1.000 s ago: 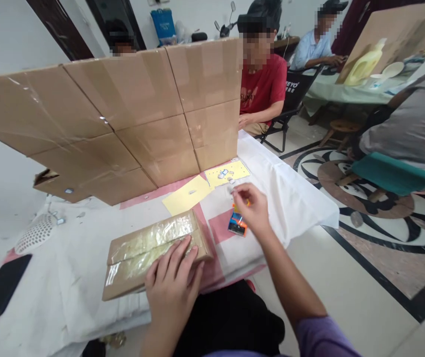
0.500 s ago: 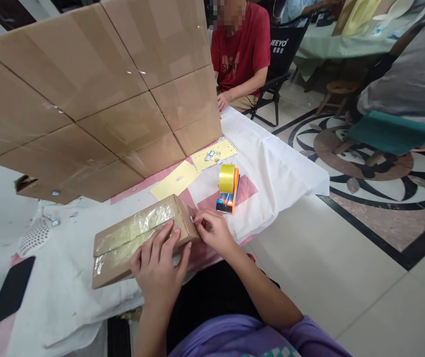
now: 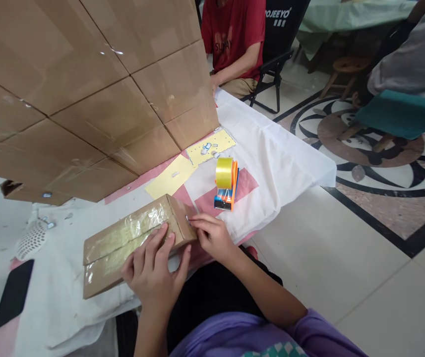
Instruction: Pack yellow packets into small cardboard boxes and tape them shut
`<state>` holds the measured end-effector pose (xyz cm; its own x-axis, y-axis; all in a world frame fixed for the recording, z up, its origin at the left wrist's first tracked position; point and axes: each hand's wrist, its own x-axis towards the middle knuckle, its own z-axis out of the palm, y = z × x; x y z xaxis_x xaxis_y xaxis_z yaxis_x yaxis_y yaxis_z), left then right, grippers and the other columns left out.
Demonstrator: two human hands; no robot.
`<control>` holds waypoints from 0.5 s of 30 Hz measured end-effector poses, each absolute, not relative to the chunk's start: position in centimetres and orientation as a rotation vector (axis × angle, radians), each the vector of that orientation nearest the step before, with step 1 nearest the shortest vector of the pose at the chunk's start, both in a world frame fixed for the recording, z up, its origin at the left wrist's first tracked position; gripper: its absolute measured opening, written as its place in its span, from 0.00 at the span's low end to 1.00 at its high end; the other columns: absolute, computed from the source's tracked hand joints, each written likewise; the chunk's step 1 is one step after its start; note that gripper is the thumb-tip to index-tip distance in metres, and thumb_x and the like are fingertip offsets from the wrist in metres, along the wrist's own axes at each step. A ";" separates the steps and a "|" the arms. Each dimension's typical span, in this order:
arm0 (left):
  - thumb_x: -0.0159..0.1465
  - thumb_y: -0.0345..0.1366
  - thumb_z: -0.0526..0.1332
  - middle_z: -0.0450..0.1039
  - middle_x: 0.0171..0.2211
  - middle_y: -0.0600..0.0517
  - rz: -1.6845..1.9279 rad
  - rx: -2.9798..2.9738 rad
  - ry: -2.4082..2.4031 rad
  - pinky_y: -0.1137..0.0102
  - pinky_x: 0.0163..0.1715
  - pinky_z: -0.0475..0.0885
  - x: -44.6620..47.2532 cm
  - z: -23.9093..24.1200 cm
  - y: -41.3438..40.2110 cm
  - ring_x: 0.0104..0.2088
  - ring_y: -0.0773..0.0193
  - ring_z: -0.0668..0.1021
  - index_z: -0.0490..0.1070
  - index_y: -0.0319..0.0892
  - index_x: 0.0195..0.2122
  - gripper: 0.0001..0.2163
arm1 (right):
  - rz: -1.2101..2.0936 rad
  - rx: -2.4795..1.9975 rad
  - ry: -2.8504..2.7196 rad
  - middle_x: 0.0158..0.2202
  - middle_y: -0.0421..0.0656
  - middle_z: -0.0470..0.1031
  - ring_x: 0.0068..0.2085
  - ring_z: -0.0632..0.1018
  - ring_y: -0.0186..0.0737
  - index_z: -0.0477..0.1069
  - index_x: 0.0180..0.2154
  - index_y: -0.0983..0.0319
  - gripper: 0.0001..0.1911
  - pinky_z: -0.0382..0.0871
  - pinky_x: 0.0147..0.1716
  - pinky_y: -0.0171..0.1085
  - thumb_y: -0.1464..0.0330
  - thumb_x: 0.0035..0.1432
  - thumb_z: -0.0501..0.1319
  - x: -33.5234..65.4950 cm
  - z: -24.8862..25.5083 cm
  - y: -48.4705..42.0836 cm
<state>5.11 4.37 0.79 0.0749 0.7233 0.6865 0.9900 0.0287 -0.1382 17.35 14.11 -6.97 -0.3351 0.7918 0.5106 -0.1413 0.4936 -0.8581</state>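
A flat brown cardboard parcel (image 3: 123,243), sealed with shiny clear tape, lies on the white cloth in front of me. My left hand (image 3: 151,270) rests flat on its near right part, fingers spread. At the parcel's right end, my right hand (image 3: 210,235) pinches a small pale bit against the end face; I cannot make out what it is. An orange and blue tape dispenser (image 3: 226,184) with a yellow roll stands a little beyond my right hand.
A tall cardboard screen (image 3: 96,94) stands across the table's far side. Two yellow sheets (image 3: 197,158) with small white bits lie near it. A black phone (image 3: 13,292) and a white perforated object (image 3: 31,240) sit at the left. A person in red (image 3: 234,44) sits beyond.
My right hand left the tape dispenser and came back to the parcel's right end, where it now pinches something small. The left hand stayed on the parcel. The camera tilted down.
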 end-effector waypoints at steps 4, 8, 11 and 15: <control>0.57 0.44 0.72 0.79 0.53 0.44 -0.553 -1.757 -1.732 0.57 0.51 0.61 5.2 0.9 4.2 0.48 0.49 0.79 0.69 0.46 0.56 0.27 | 1.108 -0.563 -1.572 0.47 0.49 0.80 0.47 0.83 0.41 0.78 0.44 0.58 0.18 0.80 0.45 0.40 0.79 0.62 0.53 17.0 -7.0 13.8; 0.56 0.43 0.72 0.80 0.53 0.44 -0.553 -1.735 -1.728 0.57 0.51 0.62 5.2 0.7 4.3 0.46 0.49 0.79 0.70 0.46 0.55 0.27 | 1.157 -0.568 -1.525 0.48 0.48 0.80 0.50 0.82 0.41 0.78 0.45 0.58 0.19 0.79 0.48 0.42 0.80 0.61 0.53 16.8 -7.1 13.6; 0.56 0.43 0.72 0.80 0.53 0.45 -0.559 -1.721 -1.731 0.58 0.50 0.62 5.0 0.6 4.3 0.46 0.50 0.80 0.70 0.46 0.55 0.26 | 1.190 -0.609 -1.484 0.49 0.45 0.81 0.50 0.82 0.41 0.78 0.46 0.56 0.20 0.78 0.50 0.41 0.79 0.61 0.53 16.8 -7.3 13.5; 0.57 0.42 0.72 0.79 0.54 0.45 -0.567 -1.722 -1.746 0.58 0.51 0.61 4.9 0.4 4.3 0.47 0.49 0.79 0.69 0.47 0.57 0.27 | 1.235 -0.692 -1.444 0.47 0.43 0.83 0.49 0.83 0.42 0.73 0.55 0.55 0.22 0.78 0.51 0.43 0.77 0.62 0.55 16.7 -7.4 13.4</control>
